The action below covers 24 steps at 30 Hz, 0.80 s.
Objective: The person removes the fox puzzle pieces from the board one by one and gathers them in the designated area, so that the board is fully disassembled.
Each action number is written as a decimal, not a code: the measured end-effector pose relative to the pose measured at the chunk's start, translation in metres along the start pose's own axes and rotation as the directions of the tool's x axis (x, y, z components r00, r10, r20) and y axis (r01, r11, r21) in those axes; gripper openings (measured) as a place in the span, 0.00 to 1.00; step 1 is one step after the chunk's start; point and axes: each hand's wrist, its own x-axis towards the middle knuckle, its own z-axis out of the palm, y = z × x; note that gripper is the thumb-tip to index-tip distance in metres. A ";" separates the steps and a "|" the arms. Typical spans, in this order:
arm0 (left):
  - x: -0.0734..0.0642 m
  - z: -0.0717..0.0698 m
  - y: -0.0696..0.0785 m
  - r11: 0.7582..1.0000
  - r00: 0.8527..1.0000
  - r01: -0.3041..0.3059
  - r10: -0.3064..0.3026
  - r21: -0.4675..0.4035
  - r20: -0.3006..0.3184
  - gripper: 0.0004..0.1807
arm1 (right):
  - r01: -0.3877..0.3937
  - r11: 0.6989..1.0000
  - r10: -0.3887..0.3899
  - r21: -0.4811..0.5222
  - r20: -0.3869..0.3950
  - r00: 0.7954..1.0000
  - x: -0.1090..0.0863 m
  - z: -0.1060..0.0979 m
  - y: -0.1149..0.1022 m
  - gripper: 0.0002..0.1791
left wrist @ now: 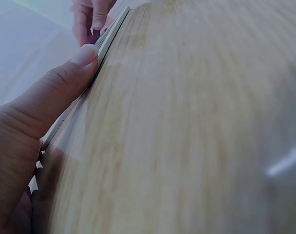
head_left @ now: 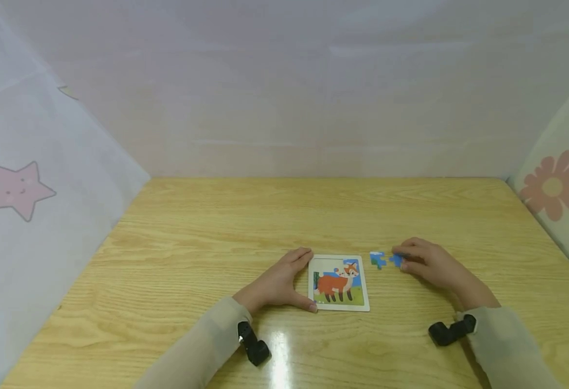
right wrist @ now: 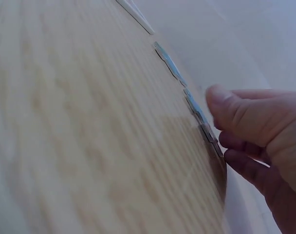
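My left hand [head_left: 279, 281] is spread along the left edge of the square, white-framed fox puzzle board [head_left: 342, 307], thumb at its near corner. Right of the board, my right hand [head_left: 432, 265] has fingers at a flat blue jigsaw piece [head_left: 396, 261]; pinching or merely touching, cannot tell. A blue-and-green jigsaw piece [head_left: 376, 260] lies between that and the board.

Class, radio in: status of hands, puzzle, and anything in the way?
Left hand touching puzzle; right hand at blue piece. Puzzle unfilled upper left. Second piece lies between.
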 end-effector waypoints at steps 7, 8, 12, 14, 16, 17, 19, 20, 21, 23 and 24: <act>-0.001 0.000 0.001 1.000 1.000 0.008 -0.008 0.003 0.004 0.64 | -0.051 0.999 0.050 -0.015 -0.064 0.997 0.000 -0.002 -0.008 0.18; 0.000 0.000 0.001 1.000 1.000 0.008 -0.008 0.003 0.005 0.64 | -0.055 0.998 0.054 -0.013 -0.066 0.996 0.002 -0.002 -0.011 0.18; 0.000 0.000 0.002 1.000 1.000 0.007 -0.007 0.001 0.006 0.64 | -0.054 0.999 0.054 -0.005 -0.048 0.997 0.009 -0.001 -0.020 0.18; 0.001 0.000 0.002 1.000 1.000 0.004 -0.004 -0.001 0.006 0.64 | -0.042 0.999 0.042 0.002 -0.037 0.998 0.013 0.001 -0.025 0.18; 0.000 -0.001 0.001 1.000 1.000 0.002 -0.002 0.001 0.006 0.64 | -0.025 1.000 0.025 0.005 -0.033 0.999 0.016 0.005 -0.028 0.18; 0.000 -0.001 0.001 1.000 1.000 0.000 0.000 0.003 0.006 0.64 | -0.014 1.000 0.014 0.007 -0.035 0.999 0.018 0.006 -0.029 0.18; 0.000 -0.001 0.001 1.000 1.000 0.003 -0.003 0.009 0.006 0.64 | 0.009 1.000 -0.009 0.021 -0.039 0.999 0.021 0.010 -0.031 0.18; -0.001 -0.001 0.001 1.000 1.000 0.004 -0.004 0.008 0.005 0.64 | 0.028 0.999 -0.027 0.028 -0.044 0.999 0.023 0.011 -0.032 0.18; -0.001 -0.001 0.001 1.000 1.000 0.007 -0.007 0.008 0.005 0.64 | 0.049 0.998 -0.048 0.031 -0.052 0.998 0.025 0.013 -0.033 0.18; -0.002 -0.001 0.002 1.000 1.000 0.011 -0.011 0.004 0.002 0.64 | 0.081 0.996 -0.079 0.040 -0.061 0.995 0.028 0.016 -0.035 0.18; -0.002 -0.001 0.002 1.000 1.000 0.012 -0.012 0.002 0.000 0.63 | 0.089 0.995 -0.086 0.049 -0.059 0.995 0.030 0.018 -0.036 0.18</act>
